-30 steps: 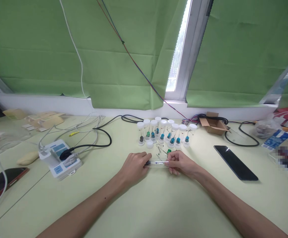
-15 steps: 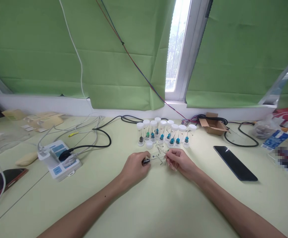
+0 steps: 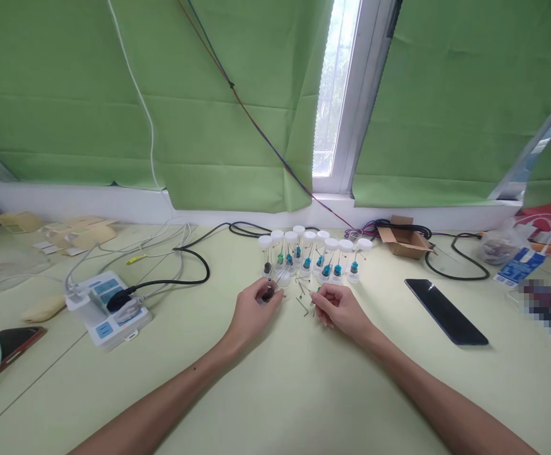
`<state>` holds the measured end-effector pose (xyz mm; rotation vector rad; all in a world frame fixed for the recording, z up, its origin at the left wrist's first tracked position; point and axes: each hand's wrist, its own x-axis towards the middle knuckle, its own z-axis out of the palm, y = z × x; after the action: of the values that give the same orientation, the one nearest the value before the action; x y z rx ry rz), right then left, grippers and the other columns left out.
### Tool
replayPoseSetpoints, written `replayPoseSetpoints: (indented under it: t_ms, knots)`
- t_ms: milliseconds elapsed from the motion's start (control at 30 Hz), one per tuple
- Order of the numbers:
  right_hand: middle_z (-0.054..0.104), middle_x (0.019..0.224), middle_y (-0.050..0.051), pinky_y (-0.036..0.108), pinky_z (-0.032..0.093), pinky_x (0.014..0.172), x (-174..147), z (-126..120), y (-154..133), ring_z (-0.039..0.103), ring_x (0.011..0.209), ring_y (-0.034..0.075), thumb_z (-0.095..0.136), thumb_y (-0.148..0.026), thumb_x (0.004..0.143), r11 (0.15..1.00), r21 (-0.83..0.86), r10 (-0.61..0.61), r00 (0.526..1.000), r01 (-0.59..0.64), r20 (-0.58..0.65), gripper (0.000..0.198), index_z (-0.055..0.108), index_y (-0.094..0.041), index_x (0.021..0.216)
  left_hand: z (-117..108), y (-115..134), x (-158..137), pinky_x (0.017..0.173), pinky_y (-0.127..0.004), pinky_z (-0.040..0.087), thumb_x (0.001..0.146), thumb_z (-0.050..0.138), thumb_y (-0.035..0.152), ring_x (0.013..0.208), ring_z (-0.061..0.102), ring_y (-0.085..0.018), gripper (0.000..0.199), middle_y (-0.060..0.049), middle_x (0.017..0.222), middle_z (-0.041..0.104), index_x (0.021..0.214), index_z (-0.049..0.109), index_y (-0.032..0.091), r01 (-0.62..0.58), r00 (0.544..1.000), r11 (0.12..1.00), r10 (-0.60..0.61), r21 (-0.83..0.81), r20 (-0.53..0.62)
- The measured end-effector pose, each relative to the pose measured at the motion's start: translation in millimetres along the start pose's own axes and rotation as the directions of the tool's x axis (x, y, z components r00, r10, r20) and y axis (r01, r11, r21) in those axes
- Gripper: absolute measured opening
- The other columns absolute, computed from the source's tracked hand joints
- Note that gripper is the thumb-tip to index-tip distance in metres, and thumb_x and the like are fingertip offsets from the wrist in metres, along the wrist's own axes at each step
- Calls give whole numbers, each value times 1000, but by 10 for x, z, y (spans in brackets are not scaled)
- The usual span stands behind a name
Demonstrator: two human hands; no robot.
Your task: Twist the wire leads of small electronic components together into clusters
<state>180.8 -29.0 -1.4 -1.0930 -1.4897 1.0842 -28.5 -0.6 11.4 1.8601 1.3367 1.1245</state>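
My left hand (image 3: 253, 311) is closed around a small dark-handled piece (image 3: 268, 292) with what looks like a thin metal shaft pointing up and right. Its exact kind is too small to tell. My right hand (image 3: 339, 306) is pinched, fingertips together, and a small greenish bit shows near them; what it holds is hidden. Between the hands lie several thin bent metal rods (image 3: 302, 306). A loose white cap (image 3: 283, 279) rests just beyond my left fingers. Behind stand several clear tubes (image 3: 308, 253) with white caps, holding mostly teal pieces with thin rods.
On the left are a white power strip (image 3: 109, 309) with plugs and cables, and a phone (image 3: 5, 354) at the edge. To the right lie a black phone (image 3: 446, 311), an open cardboard box (image 3: 405, 239), black cable (image 3: 460, 276) and a blue-white packet (image 3: 520, 265).
My left hand has shifted slightly left and up, and the dark-handled piece has turned from pointing right to pointing up and right. My right hand stays nearly in place. The view has shifted slightly.
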Motion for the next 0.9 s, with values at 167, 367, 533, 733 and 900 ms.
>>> replayPoseSetpoints:
  t_ms: [167,367,533,733,900]
  knots:
    - [57,54,-1,23,38,46,-32,22,-21,49,45,11,55,-40,91,975,-208,-83,997,81,-1,35,53,-19,64,8,-10,5,58,-25,31,81,60,40,62,38,-13,23,3,65,47,73,57,19,13,998,999,-16,-40,-62]
    - [52,55,-3,24,33,50,-76,75,-30,43,51,11,53,-29,93,859,-458,-238,971,228,37,29,52,-19,65,14,-45,11,58,-26,36,79,63,40,61,45,-13,22,1,68,55,73,57,19,31,997,993,-38,-114,-62]
    - [59,68,0,26,40,56,-78,113,-6,52,60,14,49,-21,95,779,-549,-338,940,302,37,18,56,-19,78,27,-54,-6,57,-25,40,75,67,40,62,51,-14,23,1,69,56,73,56,20,22,997,977,-37,-213,-70]
    - [62,94,9,36,48,79,-51,225,71,59,89,23,49,-15,93,594,-685,-507,857,422,88,12,59,-18,100,51,-80,-13,61,-25,41,79,65,37,65,50,-13,20,2,74,55,78,52,21,-4,999,982,-4,-190,-43]
    - [60,109,12,42,45,91,-39,311,82,55,105,27,49,-16,93,498,-732,-549,823,464,148,17,57,-19,108,49,-56,-12,75,-29,46,78,68,35,80,56,-16,24,0,86,58,91,53,23,-51,991,977,24,-205,-130]
